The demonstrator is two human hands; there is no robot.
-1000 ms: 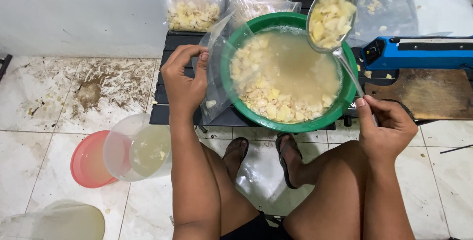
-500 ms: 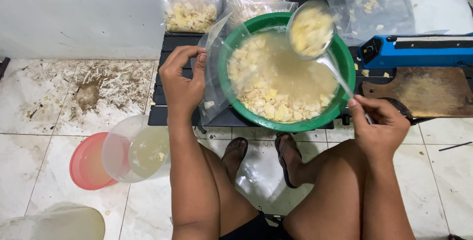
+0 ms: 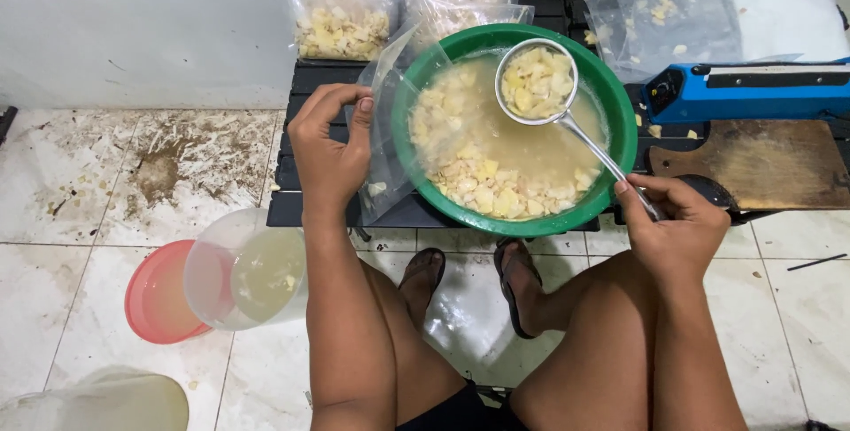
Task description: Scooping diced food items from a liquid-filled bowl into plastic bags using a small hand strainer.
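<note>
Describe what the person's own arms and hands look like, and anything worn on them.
Both arms are bare to beyond the elbow: no sleeves, gloves, watch or bands in view. The left hand and right hand show no rings that I can make out. Fingernails are short and unpainted.

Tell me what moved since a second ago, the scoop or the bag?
The scoop. The right hand swung the strainer ladle, full of pale chunks, from above the green bowl's far right rim leftward over the liquid, toward the clear bag. The left hand kept its grip on the bag; bowl and jug stayed put.
</note>
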